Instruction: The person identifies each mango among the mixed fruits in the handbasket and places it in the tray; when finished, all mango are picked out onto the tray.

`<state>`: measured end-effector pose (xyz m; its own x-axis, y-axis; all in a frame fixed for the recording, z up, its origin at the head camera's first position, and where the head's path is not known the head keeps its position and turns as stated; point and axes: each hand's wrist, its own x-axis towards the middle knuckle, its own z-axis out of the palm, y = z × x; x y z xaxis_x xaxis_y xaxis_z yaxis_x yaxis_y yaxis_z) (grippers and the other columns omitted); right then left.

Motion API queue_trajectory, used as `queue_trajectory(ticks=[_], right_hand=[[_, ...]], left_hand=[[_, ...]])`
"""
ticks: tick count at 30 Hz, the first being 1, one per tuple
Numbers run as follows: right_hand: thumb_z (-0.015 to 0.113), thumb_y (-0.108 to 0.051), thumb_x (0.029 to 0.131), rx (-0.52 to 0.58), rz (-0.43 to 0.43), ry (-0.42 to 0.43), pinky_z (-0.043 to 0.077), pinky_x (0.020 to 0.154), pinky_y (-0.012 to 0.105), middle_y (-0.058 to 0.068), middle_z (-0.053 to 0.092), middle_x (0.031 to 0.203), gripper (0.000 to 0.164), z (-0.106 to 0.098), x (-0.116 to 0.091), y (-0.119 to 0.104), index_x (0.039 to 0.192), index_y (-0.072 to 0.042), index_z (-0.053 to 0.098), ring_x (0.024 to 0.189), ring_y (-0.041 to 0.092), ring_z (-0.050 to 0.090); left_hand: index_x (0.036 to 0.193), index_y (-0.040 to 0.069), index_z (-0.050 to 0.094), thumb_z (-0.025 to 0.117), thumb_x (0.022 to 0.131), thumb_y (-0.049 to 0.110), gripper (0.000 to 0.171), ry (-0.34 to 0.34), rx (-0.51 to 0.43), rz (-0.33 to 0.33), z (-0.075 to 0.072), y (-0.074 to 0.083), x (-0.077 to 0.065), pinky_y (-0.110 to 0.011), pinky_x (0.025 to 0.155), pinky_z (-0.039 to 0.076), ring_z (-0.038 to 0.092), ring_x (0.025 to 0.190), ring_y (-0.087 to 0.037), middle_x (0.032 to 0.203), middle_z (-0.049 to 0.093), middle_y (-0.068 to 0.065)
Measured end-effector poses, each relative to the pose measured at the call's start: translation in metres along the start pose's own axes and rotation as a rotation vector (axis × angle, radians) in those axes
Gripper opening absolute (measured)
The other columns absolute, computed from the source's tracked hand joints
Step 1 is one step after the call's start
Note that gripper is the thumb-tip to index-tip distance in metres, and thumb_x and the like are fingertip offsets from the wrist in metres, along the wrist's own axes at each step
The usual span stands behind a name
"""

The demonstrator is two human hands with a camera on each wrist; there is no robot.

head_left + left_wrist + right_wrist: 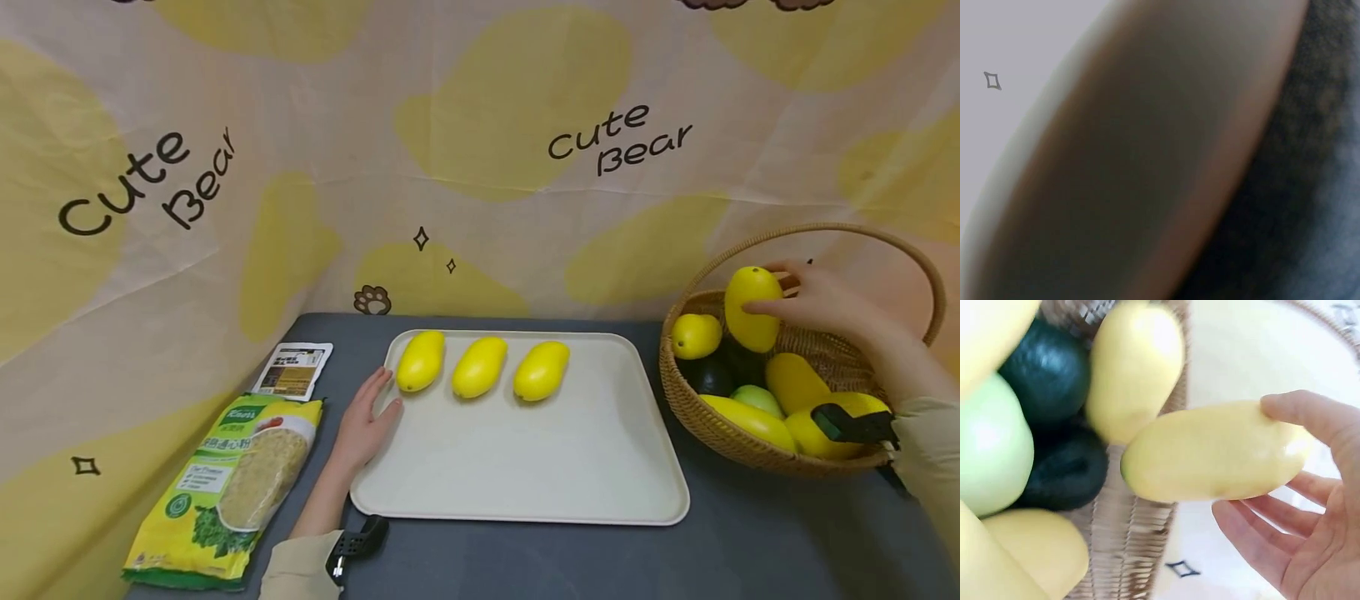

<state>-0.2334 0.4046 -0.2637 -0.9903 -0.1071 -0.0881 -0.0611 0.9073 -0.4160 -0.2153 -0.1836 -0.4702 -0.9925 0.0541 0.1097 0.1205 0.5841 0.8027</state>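
Note:
Over the wicker basket (750, 454), my right hand (821, 300) holds a yellow mango (752, 308) between thumb and fingers. The right wrist view shows the thumb on one side of that mango (1210, 453) and the fingers on the other. Below it the basket holds more yellow mangoes (798, 383), dark green avocados (705, 377) and a light green round fruit (757, 400). My left hand (366, 423) rests at the left rim of the white tray (517, 467), fingers relaxed. Three mangoes (480, 367) lie in a row along the tray's far side. The left wrist view is mostly blurred.
Left of the tray lie a green and yellow Knorr bag (225, 492) and a small white and brown packet (294, 371) on the dark grey table (540, 562). A printed cloth (480, 167) hangs behind. The basket's tall handle (832, 227) arches over the right hand.

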Motion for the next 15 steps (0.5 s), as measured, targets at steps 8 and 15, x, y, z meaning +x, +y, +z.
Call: queue_trajectory(ticks=[8, 15], right_hand=[[0.059, -0.041, 0.096, 0.128, -0.009, 0.042, 0.052, 0.067, 0.024, 0.039, 0.032, 0.139, 0.086, 0.009, -0.036, -0.019, 0.152, 0.006, 0.014, 0.112, 0.051, 0.052], [0.067, -0.037, 0.092, 0.145, -0.026, 0.184, 0.046, 0.074, 0.026, 0.031, 0.043, 0.135, 0.081, 0.033, -0.069, -0.052, 0.151, 0.002, 0.026, 0.116, 0.05, 0.047]], left_hand=[[0.151, 0.007, 0.035, 0.055, 0.1, 0.021, 0.057, 0.003, 0.0, -0.01, 0.0, 0.0, 0.0, -0.056, 0.115, 0.018, 0.019, 0.146, -0.033, 0.16, 0.023, -0.011], [0.151, 0.007, 0.036, 0.056, 0.099, 0.02, 0.057, 0.012, -0.007, 0.001, 0.002, 0.0, -0.001, -0.055, 0.115, 0.018, 0.02, 0.145, -0.033, 0.159, 0.025, -0.011]])
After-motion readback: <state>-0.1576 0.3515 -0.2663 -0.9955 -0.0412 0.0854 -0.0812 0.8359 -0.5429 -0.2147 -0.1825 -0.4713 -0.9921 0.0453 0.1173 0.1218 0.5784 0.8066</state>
